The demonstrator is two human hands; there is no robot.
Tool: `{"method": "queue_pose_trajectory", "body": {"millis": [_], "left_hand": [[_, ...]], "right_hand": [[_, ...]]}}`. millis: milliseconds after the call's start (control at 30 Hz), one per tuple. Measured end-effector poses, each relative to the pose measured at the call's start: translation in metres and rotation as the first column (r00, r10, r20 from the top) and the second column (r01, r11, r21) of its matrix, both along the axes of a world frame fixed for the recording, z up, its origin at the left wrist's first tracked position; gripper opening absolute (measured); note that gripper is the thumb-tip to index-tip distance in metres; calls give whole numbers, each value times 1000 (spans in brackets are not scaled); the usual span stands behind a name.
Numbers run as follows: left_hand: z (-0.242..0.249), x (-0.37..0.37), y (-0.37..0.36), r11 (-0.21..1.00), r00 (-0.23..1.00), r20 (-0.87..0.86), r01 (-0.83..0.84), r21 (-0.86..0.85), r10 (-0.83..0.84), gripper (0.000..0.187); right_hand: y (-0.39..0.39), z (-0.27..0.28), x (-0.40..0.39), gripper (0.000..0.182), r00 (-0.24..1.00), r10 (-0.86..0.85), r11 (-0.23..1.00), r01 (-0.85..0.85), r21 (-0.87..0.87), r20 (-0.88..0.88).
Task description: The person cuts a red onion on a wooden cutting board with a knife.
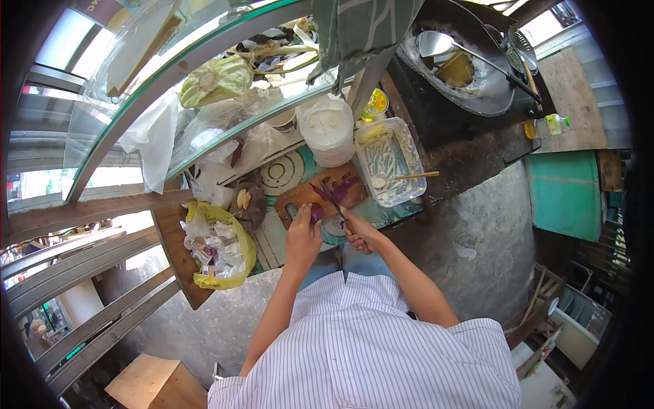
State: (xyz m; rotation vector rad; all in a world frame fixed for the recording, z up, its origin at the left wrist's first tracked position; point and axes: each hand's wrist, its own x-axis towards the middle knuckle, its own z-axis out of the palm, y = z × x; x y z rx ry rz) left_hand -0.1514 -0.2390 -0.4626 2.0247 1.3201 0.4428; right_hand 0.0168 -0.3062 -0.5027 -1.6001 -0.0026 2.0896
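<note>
On a wooden cutting board (300,197) in front of me, my left hand (302,235) presses its fingers on a purple piece of red onion (316,213). My right hand (362,233) is wrapped round the handle of a knife (332,198), whose blade lies across the board just right of that piece. Purple onion slices (346,185) are scattered on the far right part of the board, beside the blade tip. Part of the onion is hidden behind my left fingers.
Right of the board stands a clear plastic tub (390,160) with a wooden-handled spoon (412,176). A white bucket (325,133) is behind the board. A yellow bag (246,262) sits left, a large wok (480,88) far right. Cabbage (216,82) lies behind the glass.
</note>
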Motion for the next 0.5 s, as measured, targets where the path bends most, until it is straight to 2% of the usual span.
{"method": "queue_pose_trajectory", "body": {"millis": [33,100,133,167,200,233,300,333,400,433,500], "left_hand": [[-1,2,-1,1000,1000,0,1,1,-1,42],[-1,6,1,985,997,-69,41,167,-30,44],[0,8,2,985,997,-70,43,169,-32,44],[0,11,3,989,998,-64,14,146,-4,43],[1,11,2,993,998,-61,-16,119,23,43],[2,10,3,993,998,-62,-14,121,22,43],[6,10,7,998,998,-49,-43,48,46,43],[8,10,8,998,998,-47,-41,49,43,43],[12,8,9,981,993,5,-114,-159,116,46],[9,7,8,981,994,6,-110,-160,113,46],[0,4,6,981,978,120,-155,-120,169,49]], "right_hand": [[-1,-1,0,64,1000,-1,1000,1,1,0],[-2,-3,0,69,983,26,997,-38,60,181],[-4,-5,-2,69,983,24,997,-36,63,180],[-6,-7,-4,72,869,41,965,-161,204,494],[-7,-2,-7,75,662,-4,903,-319,287,750],[-9,3,-7,75,662,-6,903,-318,288,749],[-11,16,-3,75,613,139,913,-383,139,778],[-15,17,-1,75,613,136,914,-381,139,778],[-22,16,1,73,598,272,877,-476,61,754],[-25,10,1,73,598,270,879,-473,60,755],[-27,-3,-2,72,629,291,868,-491,78,721]]}}
